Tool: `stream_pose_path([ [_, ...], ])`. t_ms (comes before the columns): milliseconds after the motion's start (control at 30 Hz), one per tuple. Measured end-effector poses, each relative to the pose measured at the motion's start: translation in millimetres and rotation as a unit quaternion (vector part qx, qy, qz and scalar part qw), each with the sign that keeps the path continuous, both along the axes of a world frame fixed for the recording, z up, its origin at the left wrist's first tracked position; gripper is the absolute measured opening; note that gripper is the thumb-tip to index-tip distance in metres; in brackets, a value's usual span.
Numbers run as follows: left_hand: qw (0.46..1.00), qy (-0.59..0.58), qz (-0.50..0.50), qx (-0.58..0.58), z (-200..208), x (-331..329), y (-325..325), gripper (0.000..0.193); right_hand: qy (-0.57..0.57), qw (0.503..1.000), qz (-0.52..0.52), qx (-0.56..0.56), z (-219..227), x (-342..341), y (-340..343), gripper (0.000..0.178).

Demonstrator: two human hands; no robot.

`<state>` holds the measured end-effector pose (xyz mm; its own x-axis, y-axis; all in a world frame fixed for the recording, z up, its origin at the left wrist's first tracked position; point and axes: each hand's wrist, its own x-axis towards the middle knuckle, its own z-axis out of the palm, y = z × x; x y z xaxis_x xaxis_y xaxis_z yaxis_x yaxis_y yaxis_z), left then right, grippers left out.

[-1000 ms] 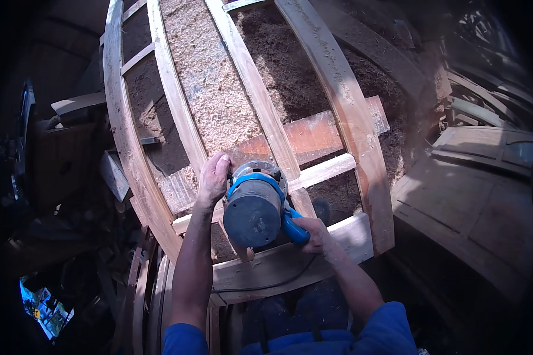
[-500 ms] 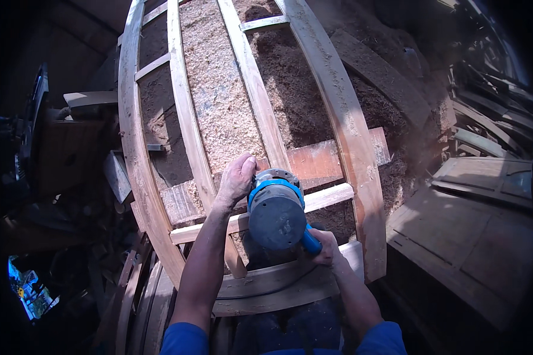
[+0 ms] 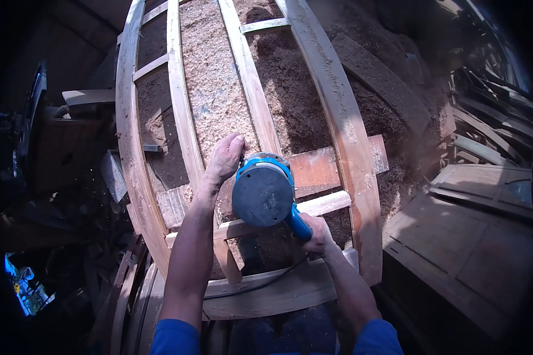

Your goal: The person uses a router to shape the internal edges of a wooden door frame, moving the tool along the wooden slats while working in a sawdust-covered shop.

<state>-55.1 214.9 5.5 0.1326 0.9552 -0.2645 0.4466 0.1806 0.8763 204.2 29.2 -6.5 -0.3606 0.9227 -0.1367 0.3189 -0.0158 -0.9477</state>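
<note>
A blue power router (image 3: 263, 195) with a broad dark round top stands over a wooden frame (image 3: 243, 65) of long rails and short crosspieces. My right hand (image 3: 317, 235) is wrapped round the router's blue handle. On the far left side, my left hand (image 3: 226, 155) is closed at a small dark knob of the tool, mostly hidden by the fingers. The router sits where a rail meets the near crosspiece (image 3: 323, 204). Its bit and most of its base are hidden beneath the body. A dark power cord (image 3: 260, 286) trails across the frame's curved near end.
Wood shavings (image 3: 213, 77) lie thick between the rails. A reddish board (image 3: 314, 171) runs crosswise under the frame. Panelled wooden doors (image 3: 456, 236) lie to the right, with scrap wood (image 3: 485, 130) piled beyond. Long boards (image 3: 127, 296) lean at the lower left.
Both hands have moved the router away from me and to the left along the rail. More of the near crosspiece shows to its right, and the cord has shifted.
</note>
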Motion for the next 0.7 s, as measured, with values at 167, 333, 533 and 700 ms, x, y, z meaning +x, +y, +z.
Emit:
stream_pose_path([
  [167, 1.000, -0.021, 0.008, -0.016, -8, -4, 26, 0.037, -0.014, 1.000, -0.020, -0.019, -4, -4, 21, 0.050],
  [333, 1.000, -0.021, -0.001, -0.004, -9, -15, 51, 0.039, -0.013, 0.999, -0.024, -0.026, -1, -14, 47, 0.046],
  [533, 1.000, -0.008, 0.011, 0.021, -16, -14, 67, 0.039, -0.022, 0.999, -0.033, 0.007, 2, -12, 64, 0.041],
  [700, 1.000, -0.014, -0.005, 0.024, -10, -4, 62, 0.036, 0.004, 0.999, -0.044, -0.001, 10, -6, 61, 0.037],
])
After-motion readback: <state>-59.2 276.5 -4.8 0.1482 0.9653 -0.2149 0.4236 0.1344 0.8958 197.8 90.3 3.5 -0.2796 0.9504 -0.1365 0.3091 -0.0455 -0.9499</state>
